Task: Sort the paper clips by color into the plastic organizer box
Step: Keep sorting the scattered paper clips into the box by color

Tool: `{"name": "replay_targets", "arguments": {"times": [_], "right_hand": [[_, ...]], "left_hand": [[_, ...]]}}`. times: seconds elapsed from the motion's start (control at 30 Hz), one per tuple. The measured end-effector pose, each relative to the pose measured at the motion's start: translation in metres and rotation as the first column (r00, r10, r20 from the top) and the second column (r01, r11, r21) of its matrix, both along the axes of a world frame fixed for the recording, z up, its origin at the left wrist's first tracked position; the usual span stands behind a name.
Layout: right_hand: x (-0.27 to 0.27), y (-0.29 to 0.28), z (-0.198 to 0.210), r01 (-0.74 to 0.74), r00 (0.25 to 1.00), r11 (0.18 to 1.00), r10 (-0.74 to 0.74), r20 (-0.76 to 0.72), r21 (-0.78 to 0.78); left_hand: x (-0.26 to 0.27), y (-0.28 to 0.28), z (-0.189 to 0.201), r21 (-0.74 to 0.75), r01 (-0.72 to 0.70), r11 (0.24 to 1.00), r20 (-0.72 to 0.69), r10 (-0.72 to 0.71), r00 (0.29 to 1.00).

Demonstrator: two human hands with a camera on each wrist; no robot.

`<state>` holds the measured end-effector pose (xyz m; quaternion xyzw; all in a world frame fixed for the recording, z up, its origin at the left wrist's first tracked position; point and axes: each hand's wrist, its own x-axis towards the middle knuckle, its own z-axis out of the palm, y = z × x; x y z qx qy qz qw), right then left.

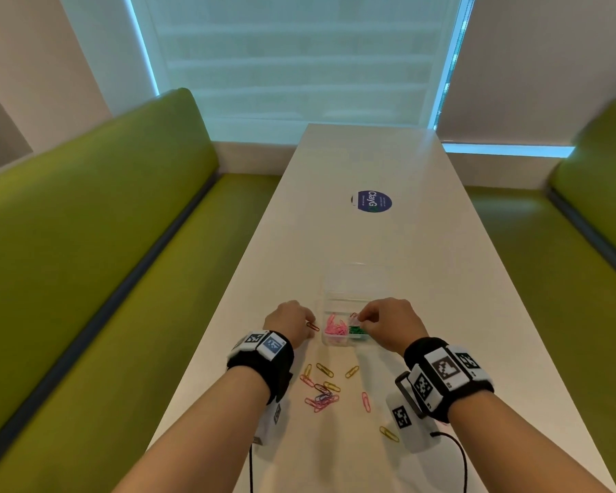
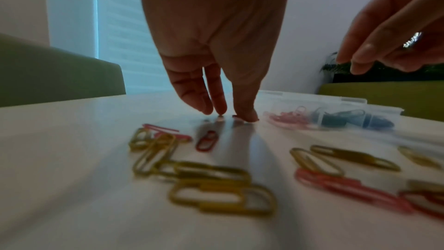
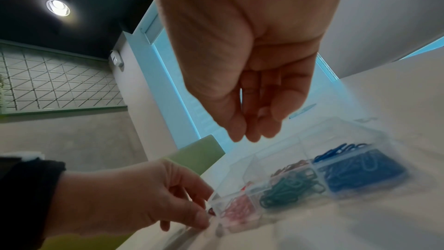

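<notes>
Clips partly sorted; both hands at the organizer box

The plastic organizer box (image 1: 352,307) sits mid-worktop (image 1: 441,279), holding pink clips (image 1: 336,329), green clips (image 1: 357,330) and, as seen from the right wrist, blue clips (image 3: 360,170). Loose clips (image 1: 322,393) lie nearer the person. The left hand (image 1: 289,323) is lowered, fingertips (image 2: 245,116) on the worktop by a red clip (image 1: 312,326), grip narrow. The right hand (image 1: 388,323) is held over the box, fingers bunched; whether a clip is pinched cannot be told. A clip could be skidded away or dropped into the wrong compartment. Motion blur obscures the dividers.
</notes>
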<state>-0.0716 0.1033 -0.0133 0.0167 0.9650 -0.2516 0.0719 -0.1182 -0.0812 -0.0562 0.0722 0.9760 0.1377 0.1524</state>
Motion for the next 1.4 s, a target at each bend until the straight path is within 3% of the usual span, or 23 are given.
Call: {"name": "replay_targets", "arguments": {"times": [0.17,0.47,0.63,0.9,1.2,1.4], "right_hand": [[0.007,0.005,0.001,0.023,1.0,1.0,-0.023,0.006,0.015],[0.01,0.011,-0.002,0.045,0.999,0.999,-0.045,0.024,0.021],[0.01,0.012,-0.001,0.031,0.999,0.999,-0.032,0.029,0.032],[0.005,0.021,0.0,0.051,0.998,0.998,-0.052,0.02,0.023],[0.011,0.043,0.0,0.095,0.995,0.995,-0.095,0.006,0.032],[0.017,0.059,-0.002,0.126,0.992,0.992,-0.125,-0.013,0.012]], "left_hand": [[0.0,0.005,0.001,-0.024,-0.059,0.998,-0.026,0.058,0.998],[0.008,0.007,0.006,-0.02,-0.061,0.998,0.09,0.063,0.994],[0.013,0.006,0.01,-0.033,-0.032,0.999,0.028,0.033,0.999],[0.0,0.031,0.038,0.151,0.037,0.988,-0.199,-0.006,0.98],[-0.004,0.081,0.027,0.096,0.158,0.983,-0.21,-0.136,0.968],[-0.005,0.085,0.025,0.103,0.134,0.986,-0.185,-0.113,0.976]]}}
